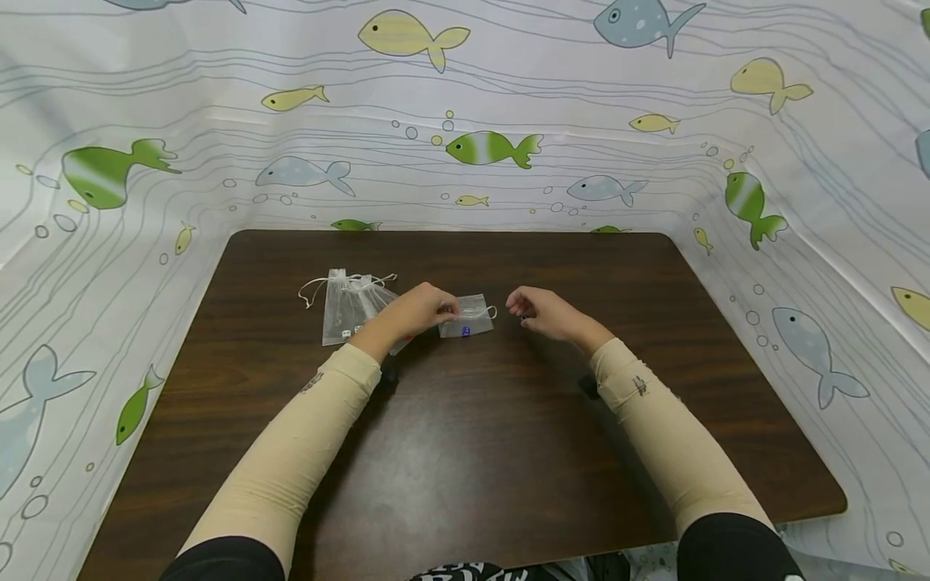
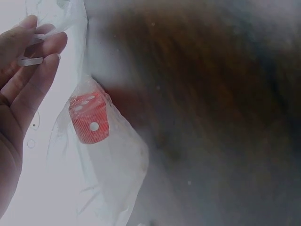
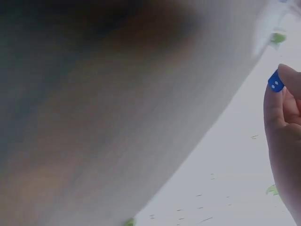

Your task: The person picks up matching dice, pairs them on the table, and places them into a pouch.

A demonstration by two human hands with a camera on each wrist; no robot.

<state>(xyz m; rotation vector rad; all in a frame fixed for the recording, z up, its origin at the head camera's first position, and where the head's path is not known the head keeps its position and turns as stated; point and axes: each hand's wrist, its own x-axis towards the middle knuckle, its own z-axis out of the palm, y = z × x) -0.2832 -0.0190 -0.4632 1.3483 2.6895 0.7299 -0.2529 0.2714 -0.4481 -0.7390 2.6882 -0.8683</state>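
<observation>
In the head view my left hand (image 1: 423, 308) pinches the edge of a small sheer white drawstring bag (image 1: 475, 305), and a blue die (image 1: 466, 331) shows in its lower part. The left wrist view has this hand's fingers (image 2: 44, 77) around sheer fabric and a white cord (image 2: 31, 61). Below them a red die (image 2: 89, 125) shows through another sheer bag (image 2: 110, 174). To the right of the blue-die bag, my right hand (image 1: 550, 313) hovers over the table. Between its thumb and forefinger it pinches a second blue die (image 3: 275, 82) with white pips.
More sheer drawstring bags (image 1: 340, 303) lie left of my left hand, one with white dice (image 1: 346, 333) inside; their white cords (image 1: 314, 289) spread to the back. The dark wooden table (image 1: 472, 452) meets a fish-print curtain (image 1: 407, 177) at the back and sides.
</observation>
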